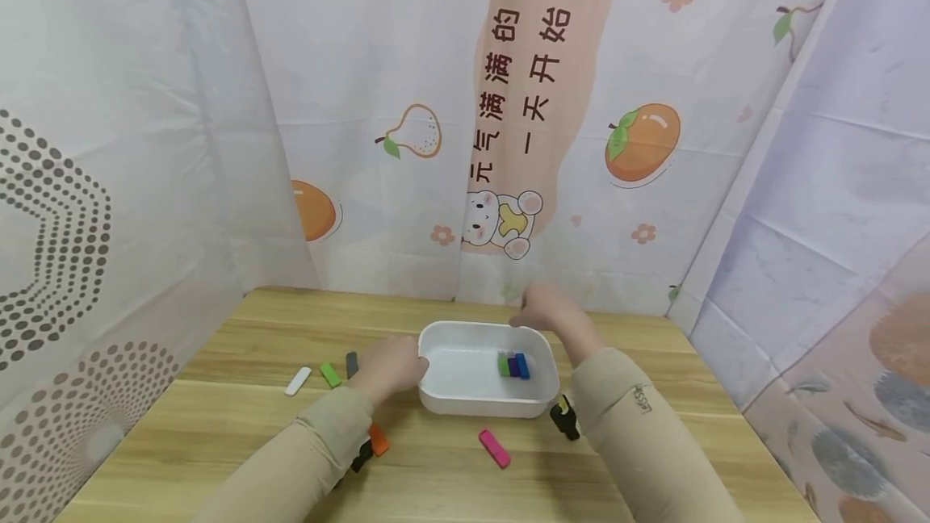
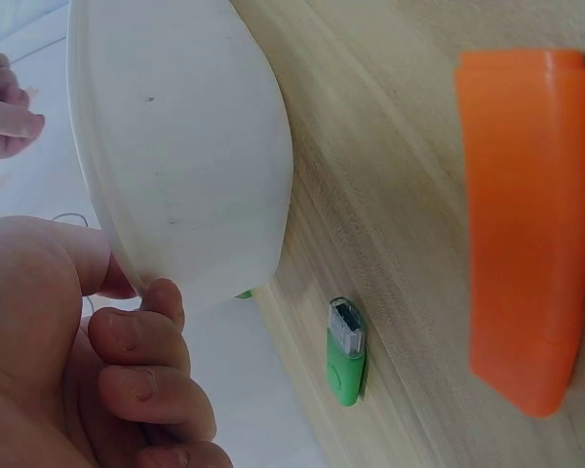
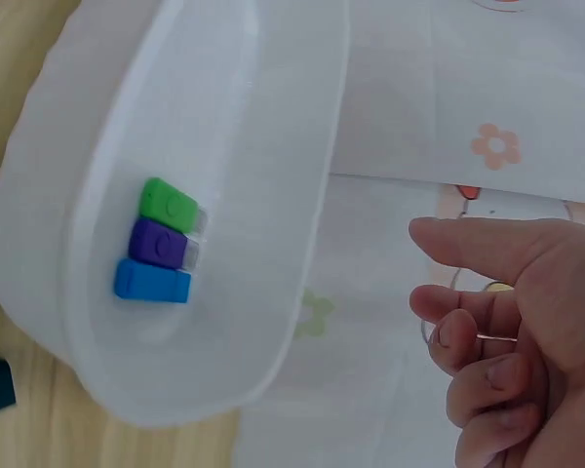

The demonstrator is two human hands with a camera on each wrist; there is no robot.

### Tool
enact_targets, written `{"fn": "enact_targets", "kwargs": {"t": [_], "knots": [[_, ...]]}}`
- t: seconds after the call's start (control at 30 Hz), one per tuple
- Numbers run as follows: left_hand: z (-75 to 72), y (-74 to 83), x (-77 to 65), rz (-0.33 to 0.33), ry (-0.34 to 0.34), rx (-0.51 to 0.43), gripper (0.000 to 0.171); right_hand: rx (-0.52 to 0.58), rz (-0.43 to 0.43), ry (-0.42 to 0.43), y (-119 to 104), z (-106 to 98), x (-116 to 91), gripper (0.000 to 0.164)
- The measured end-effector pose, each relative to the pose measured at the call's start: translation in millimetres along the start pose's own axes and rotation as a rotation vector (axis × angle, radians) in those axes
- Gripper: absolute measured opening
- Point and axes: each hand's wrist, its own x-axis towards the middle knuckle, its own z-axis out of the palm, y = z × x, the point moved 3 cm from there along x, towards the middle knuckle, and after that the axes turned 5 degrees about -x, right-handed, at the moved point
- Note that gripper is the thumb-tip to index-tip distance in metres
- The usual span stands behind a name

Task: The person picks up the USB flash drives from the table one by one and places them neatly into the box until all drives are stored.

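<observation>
A white plastic box [image 1: 472,407] stands in the middle of the table. My left hand [image 1: 390,367] pinches its left rim between thumb and index finger, as the left wrist view shows. Inside, toward the right end, a green USB stick [image 3: 168,205], a purple USB stick [image 3: 158,244] and a blue stick-shaped piece [image 3: 152,282] lie side by side. My right hand [image 3: 531,341] hovers by the far right corner of the box, apart from it, fingers loosely bent and holding nothing. An orange highlighter [image 2: 531,234] lies on the table near my left hand.
Left of the box are a white stick [image 1: 298,382], a green USB stick [image 1: 330,375] and a grey stick [image 1: 352,364]. A pink highlighter [image 1: 494,449] lies in front; a black piece [image 1: 564,418] lies at right. A printed curtain [image 1: 407,224] hangs behind the table.
</observation>
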Motion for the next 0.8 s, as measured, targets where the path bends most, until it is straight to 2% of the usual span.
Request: {"fn": "enact_targets", "kwargs": {"t": [0.2,0.43,0.63,0.8], "knots": [[1.0,-1.0,0.7,0.010,0.003,-0.010,0.018,-0.001,-0.036,0.030,3,-12,-15,0.030],[3.4,-2.8,3.3,0.017,0.008,-0.008,0.018,-0.002,-0.026,0.060,12,-21,-29,0.039],[2.9,-2.3,2.5,0.024,0.016,-0.008,0.017,-0.034,-0.026,0.098,24,-30,-38,0.032],[2.8,-2.2,2.0,0.026,0.020,-0.009,0.017,-0.009,-0.045,0.101,37,-34,-44,0.035]]}}
